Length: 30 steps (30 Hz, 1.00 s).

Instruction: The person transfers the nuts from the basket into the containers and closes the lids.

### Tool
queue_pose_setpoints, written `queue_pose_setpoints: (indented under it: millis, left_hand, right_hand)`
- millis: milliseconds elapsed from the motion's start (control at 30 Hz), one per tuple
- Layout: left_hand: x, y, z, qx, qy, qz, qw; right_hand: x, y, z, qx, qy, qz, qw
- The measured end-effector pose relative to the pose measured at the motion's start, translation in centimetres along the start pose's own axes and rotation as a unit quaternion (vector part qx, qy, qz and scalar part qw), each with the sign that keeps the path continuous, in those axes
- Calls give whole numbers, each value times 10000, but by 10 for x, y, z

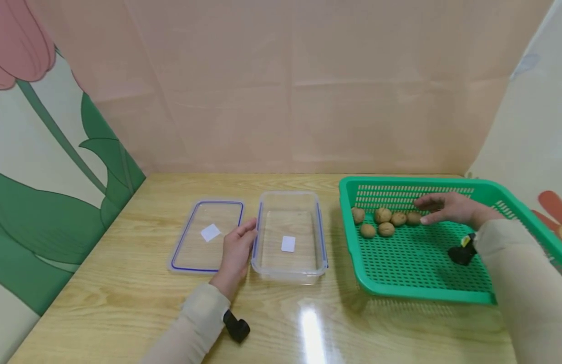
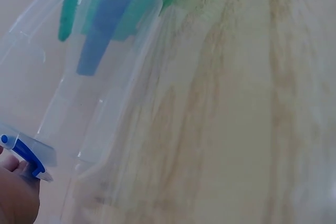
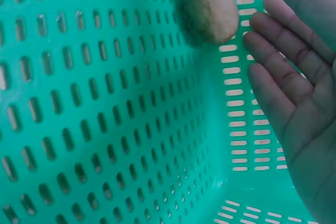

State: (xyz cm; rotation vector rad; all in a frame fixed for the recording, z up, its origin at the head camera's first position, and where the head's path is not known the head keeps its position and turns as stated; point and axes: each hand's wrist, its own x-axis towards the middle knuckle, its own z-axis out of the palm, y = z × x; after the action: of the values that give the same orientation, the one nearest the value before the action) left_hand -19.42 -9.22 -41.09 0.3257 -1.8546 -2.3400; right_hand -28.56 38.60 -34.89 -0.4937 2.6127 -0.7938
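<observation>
Holding nothing in the right hand, but stretching its fingers wide and reaching into a green plastic basket at the right side of the wooden table. Putting those fingers just beside the nearest of six brown walnuts. Seeing all six in a bunch at the back left of the basket. Touching the left side of a clear plastic box with the left hand, laying its fingers mostly straight along the wall, near a blue clip. Spotting a white square label at the bottom of the box. Spotting also a flat clear lid with a blue edge, just left of the box. Wearing light sleeves and a small black camera on the left wrist. Facing a pale, creased sheet behind the table.
</observation>
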Motion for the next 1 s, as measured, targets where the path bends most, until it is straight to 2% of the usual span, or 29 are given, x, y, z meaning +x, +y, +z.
queue_pose_setpoints:
  millis: [200,633,1000]
  left_hand:
    - [-1,-2,0,-34,12,91,10000]
    - [-4,-4,1,-43,63,77,9999]
    - [-6,-4,3,-29,225,105,9997]
  right_hand:
    - [3,3,3,237,-253,141,9993]
    - [7,10,7,77,-383,261,9989]
    - [10,8,10,59,-163,244,9996]
